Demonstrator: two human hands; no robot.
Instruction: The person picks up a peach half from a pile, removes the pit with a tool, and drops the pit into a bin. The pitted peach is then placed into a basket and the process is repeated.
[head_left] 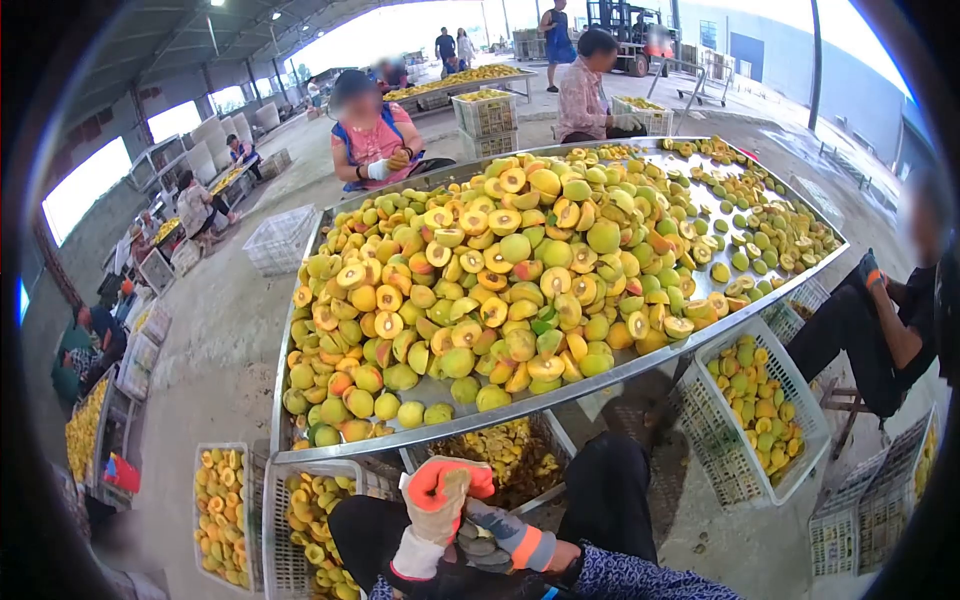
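Note:
Both gloved hands are together over my lap, below the near edge of a metal table (440, 432) heaped with halved yellow-green fruit (510, 250). My left hand (435, 510), in a white and orange glove, has its fingers bent inward; what it holds, if anything, is hidden. Against it rests my right hand (505, 540), in a grey and orange glove, its fingers curled, with nothing clearly visible in them. Just beyond the hands, under the table edge, a crate (562, 440) contains yellow fruit pieces and dark pulp.
Crates of fruit stand on the floor at left (250, 520) and right (700, 440). Two people sit across the table, and another person (900, 330) sits at the right. A white crate (280, 240) stands beside the table's left edge. A forklift (640, 45) is far back.

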